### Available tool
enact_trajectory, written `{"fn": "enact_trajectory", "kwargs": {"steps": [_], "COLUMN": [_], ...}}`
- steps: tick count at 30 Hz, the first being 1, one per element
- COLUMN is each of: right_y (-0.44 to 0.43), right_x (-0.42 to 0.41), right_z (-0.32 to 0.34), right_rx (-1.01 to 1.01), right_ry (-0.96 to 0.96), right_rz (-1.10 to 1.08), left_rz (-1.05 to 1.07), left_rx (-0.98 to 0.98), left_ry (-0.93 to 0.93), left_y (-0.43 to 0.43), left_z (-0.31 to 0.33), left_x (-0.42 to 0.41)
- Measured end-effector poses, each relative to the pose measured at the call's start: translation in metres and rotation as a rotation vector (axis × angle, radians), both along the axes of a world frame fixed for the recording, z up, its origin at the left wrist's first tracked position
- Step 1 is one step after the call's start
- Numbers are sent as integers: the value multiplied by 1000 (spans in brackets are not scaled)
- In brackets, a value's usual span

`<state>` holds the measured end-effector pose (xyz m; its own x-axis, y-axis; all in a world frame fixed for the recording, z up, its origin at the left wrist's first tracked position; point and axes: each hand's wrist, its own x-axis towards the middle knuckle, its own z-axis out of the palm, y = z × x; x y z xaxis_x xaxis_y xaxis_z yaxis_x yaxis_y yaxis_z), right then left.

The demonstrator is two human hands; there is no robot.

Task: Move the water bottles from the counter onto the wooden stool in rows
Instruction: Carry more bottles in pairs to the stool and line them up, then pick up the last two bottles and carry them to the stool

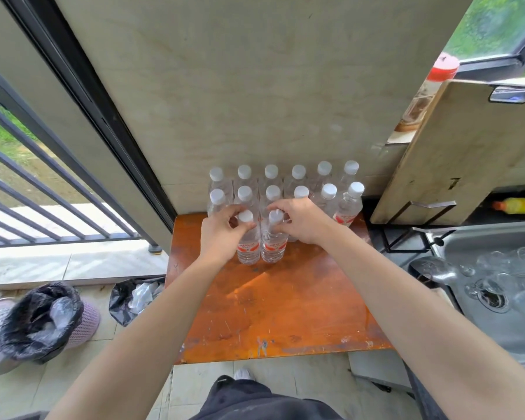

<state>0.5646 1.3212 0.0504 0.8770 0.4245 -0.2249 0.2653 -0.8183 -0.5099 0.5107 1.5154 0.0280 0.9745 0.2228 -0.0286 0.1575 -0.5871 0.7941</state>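
Note:
An orange-brown wooden stool [279,304] stands in front of me against the wall. Two rows of clear water bottles with white caps [297,172] stand upright along its far edge. In front of them two more bottles stand side by side. My left hand [222,234] grips the left front bottle [248,247] around its neck. Around the neck of the right front bottle [274,245] my right hand [303,221] is closed. Both bottles carry red-and-white labels and rest on the stool top.
A steel sink [497,286] with several glasses lies to the right, beside a gas hob [406,237]. A cutting board [455,153] leans on the wall. Left on the floor are a lined waste basket [40,322] and a black bag [134,298]. A railing lies beyond.

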Motion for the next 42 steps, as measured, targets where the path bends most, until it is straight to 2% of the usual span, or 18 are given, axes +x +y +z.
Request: {"fn": "enact_trajectory", "kwargs": {"steps": [5, 7, 10, 12, 15, 17, 22, 27, 32, 38, 42], "right_y": [-8, -17, -41, -64, -105, -134, -205, -300, -393, -493, -540], "right_x": [-10, -11, -16, -22, -37, -54, -121, -229, -344, -471, -546], "right_z": [3, 15, 43, 60, 73, 74, 65, 62, 62, 63, 48], "right_rx": [38, 73, 182, 189, 60, -48, -227, -341, -407, -502, -546], "right_ry": [19, -57, -308, -562, -897, -986, -981, -925, -889, -904, -869], "right_rz": [-11, -67, -235, -340, -483, -557, -706, -989, -1232, -1422, -1543], "left_rz": [-6, -2, -22, -56, -71, -133, -410, -671, -829, -1008, -1166], "left_rx": [-25, 2, 118, 241, 427, 490, 505, 472, 406, 282, 220], "left_ry": [32, 14, -160, -324, -554, -598, -644, -741, -807, -880, -851], "left_y": [-2, 2, 7, 6, -16, -47, -152, -288, -413, -564, -648], "left_z": [10, 28, 54, 68, 84, 90, 89, 88, 97, 105, 94], "left_x": [-1, 2, 14, 24, 31, 29, 26, -11, -86, -192, -267]}}
